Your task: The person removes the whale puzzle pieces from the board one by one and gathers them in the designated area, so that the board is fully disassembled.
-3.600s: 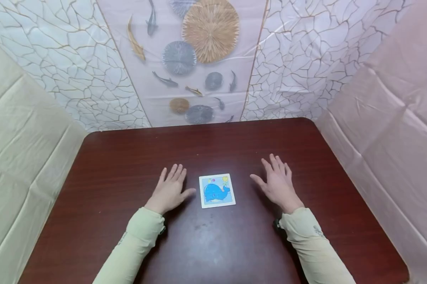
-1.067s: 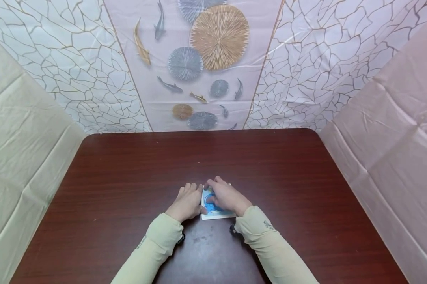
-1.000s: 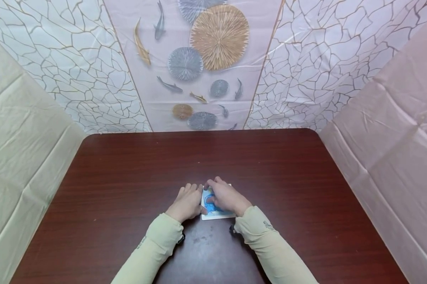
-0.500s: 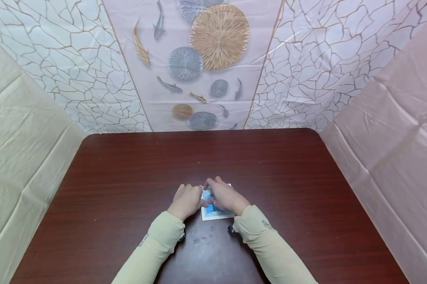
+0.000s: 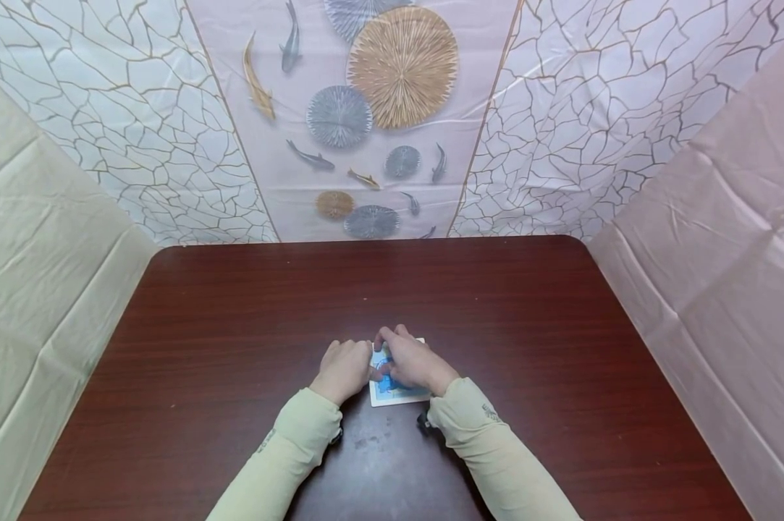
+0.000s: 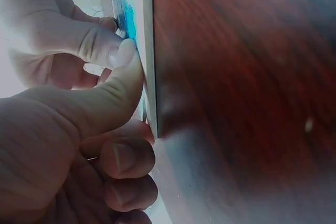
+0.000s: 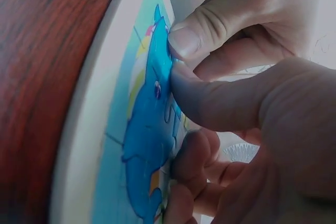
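At the back, a pale sheet [image 5: 339,123] printed with fish, discs and crack-like lines is hung, and both sides are bounded by plain, creased cloths [image 5: 698,275]. Below it, a dark reddish-brown counter [image 5: 528,304] with rounded far corners is seen. Over the counter, two arms in pale sleeves [image 5: 489,441] are stretched. In the narrow grip of the left hand [image 5: 342,367], the left edge of a puzzle [image 5: 401,394] is held, the thumb being laid on its face. By the thumb and bent fingers of the right hand [image 5: 418,362], the puzzle's face is touched; whether a piece is caught in that grip cannot be told. The square, white-bordered puzzle is laid on the counter, partly covered by the hands. On it a blue whale [image 7: 149,129] is pictured, touched by both thumb tips, set side by side.
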Demonstrator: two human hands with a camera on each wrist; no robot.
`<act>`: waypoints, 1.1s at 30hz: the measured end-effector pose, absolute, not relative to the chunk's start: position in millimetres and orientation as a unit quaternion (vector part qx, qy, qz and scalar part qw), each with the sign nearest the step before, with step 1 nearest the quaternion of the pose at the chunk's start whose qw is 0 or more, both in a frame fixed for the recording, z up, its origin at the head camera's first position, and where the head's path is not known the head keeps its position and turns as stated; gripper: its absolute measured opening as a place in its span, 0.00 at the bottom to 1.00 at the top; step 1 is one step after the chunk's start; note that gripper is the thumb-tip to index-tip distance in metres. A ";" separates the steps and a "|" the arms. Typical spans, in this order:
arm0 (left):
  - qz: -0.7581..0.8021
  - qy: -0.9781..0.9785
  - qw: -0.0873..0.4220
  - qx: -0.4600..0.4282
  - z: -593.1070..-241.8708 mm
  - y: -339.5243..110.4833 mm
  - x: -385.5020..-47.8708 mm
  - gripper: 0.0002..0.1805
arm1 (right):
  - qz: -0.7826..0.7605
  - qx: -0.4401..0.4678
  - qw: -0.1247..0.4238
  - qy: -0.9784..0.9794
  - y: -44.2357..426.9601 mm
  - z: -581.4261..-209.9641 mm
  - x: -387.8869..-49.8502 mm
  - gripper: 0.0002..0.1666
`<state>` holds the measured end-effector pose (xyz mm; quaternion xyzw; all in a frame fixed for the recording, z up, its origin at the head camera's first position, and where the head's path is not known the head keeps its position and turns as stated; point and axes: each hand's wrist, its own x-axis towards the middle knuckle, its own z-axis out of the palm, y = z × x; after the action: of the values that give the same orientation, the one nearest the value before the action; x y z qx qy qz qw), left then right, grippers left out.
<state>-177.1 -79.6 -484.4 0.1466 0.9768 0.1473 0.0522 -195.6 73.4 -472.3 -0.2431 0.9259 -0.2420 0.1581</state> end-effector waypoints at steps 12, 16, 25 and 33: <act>0.141 0.979 0.024 0.144 -482.6 -81.5 -173.9 0.21 | -0.237 -0.252 0.148 0.926 73.1 -471.5 -194.2 0.19; 0.138 0.980 0.024 0.143 -481.5 -80.7 -173.1 0.21 | -0.238 -0.250 0.156 0.926 73.7 -472.4 -195.2 0.19; 0.157 0.977 0.024 0.143 -481.6 -81.0 -172.3 0.18 | -0.231 -0.226 0.175 0.930 73.3 -472.0 -197.1 0.22; 0.154 0.978 0.032 0.140 -483.4 -81.8 -174.9 0.19 | -0.244 -0.225 0.167 0.928 72.2 -472.6 -197.1 0.21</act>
<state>-174.9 -81.8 -483.4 0.1399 0.9775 0.1544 0.0319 -197.1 72.2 -472.6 -0.2249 0.9284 -0.2444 0.1667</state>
